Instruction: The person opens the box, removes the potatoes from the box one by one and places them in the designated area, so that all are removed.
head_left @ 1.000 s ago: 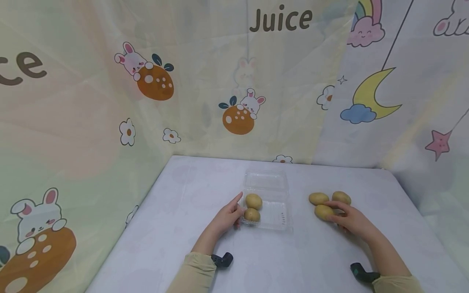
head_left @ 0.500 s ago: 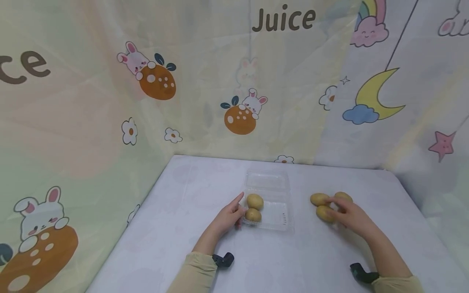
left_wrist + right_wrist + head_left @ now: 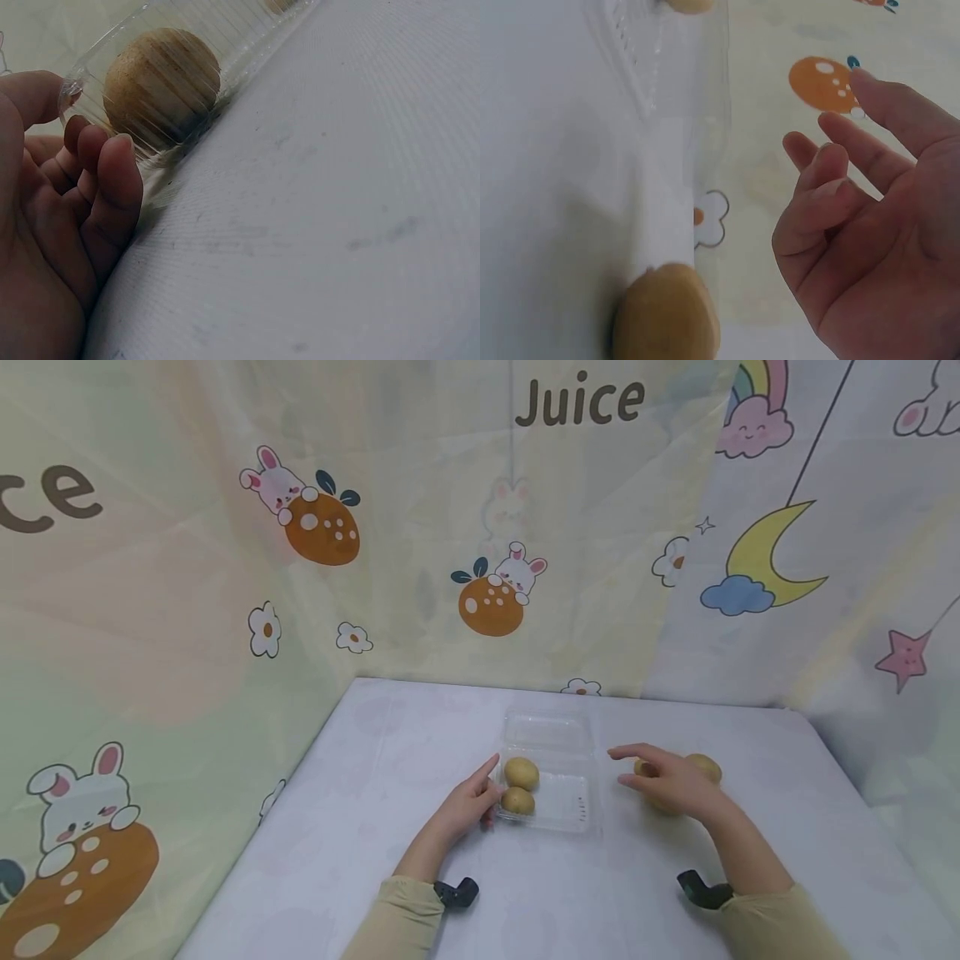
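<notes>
A clear plastic clamshell box (image 3: 558, 802) lies with its lid (image 3: 547, 731) folded back. Two potatoes (image 3: 521, 773) sit along its left side. My left hand (image 3: 467, 802) is at that side, index finger stretched along the wall; the left wrist view has its thumb on the rim and the other fingers curled below, gripping the edge. One boxed potato (image 3: 161, 86) shows through the ribbed wall. My right hand (image 3: 671, 781) is raised over the loose potatoes (image 3: 705, 767), partly hiding them. Its fingers are loosely bent and apart, holding nothing, with a potato (image 3: 667, 315) below in the right wrist view.
A white cloth (image 3: 375, 860) covers the table. Printed curtains (image 3: 405, 510) stand along the back and both sides. Each wrist carries a small black camera, such as the left one (image 3: 457, 893).
My right hand has come away from the loose potatoes, rising and shifting left toward the box without a potato. The left hand, box and the two boxed potatoes stay put.
</notes>
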`<state>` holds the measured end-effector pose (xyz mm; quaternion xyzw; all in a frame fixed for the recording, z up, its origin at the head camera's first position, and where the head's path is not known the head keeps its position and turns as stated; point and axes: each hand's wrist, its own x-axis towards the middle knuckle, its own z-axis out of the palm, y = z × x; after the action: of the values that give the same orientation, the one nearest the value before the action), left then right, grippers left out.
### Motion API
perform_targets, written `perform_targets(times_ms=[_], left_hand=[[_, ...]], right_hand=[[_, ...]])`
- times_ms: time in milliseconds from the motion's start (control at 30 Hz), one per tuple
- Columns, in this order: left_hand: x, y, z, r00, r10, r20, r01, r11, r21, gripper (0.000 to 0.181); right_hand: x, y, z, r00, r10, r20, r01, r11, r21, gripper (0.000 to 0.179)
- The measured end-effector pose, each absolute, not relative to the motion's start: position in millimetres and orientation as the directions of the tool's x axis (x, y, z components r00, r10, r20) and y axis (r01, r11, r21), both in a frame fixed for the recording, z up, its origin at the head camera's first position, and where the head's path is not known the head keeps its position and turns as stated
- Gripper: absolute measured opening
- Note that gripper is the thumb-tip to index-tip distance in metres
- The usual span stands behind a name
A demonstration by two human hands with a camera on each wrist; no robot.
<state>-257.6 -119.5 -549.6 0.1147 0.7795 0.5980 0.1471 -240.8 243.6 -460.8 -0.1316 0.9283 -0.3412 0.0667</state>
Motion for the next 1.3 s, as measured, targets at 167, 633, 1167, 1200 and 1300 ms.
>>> perform_targets(times_ms=[167,633,1167,1200,1300], left_hand=[[-258.2,-120.0,-550.6,-0.93,0.353,-0.097,-0.001,0.262,0.965,0.064],[-256.4,-118.6,-549.8,-0.93,0.354,-0.099,-0.002,0.264,0.965,0.064],[-257.7,-120.2,-548.8,-0.922,0.375,-0.092,0.009,0.258,0.966,0.065],[-257.5,-120.0,-548.8,-0.922,0.375,-0.092,0.008,0.257,0.966,0.065],[-257.0,-119.5,-548.8,-0.924,0.368,-0.099,0.001,0.26,0.966,0.064]], right_hand=[[-250.3,222.8,-456.4,-0.931,-0.345,-0.123,-0.164,0.694,-0.701,0.045],[-278.6,175.7,-461.4,-0.827,-0.533,-0.177,-0.211,0.587,-0.782,0.049],[-297.3,142.3,-474.2,-0.758,-0.618,-0.21,-0.266,0.586,-0.765,0.058],[-298.0,140.9,-475.1,-0.756,-0.619,-0.214,-0.265,0.588,-0.765,0.059],[-299.1,137.2,-477.7,-0.752,-0.616,-0.234,-0.253,0.598,-0.761,0.064]])
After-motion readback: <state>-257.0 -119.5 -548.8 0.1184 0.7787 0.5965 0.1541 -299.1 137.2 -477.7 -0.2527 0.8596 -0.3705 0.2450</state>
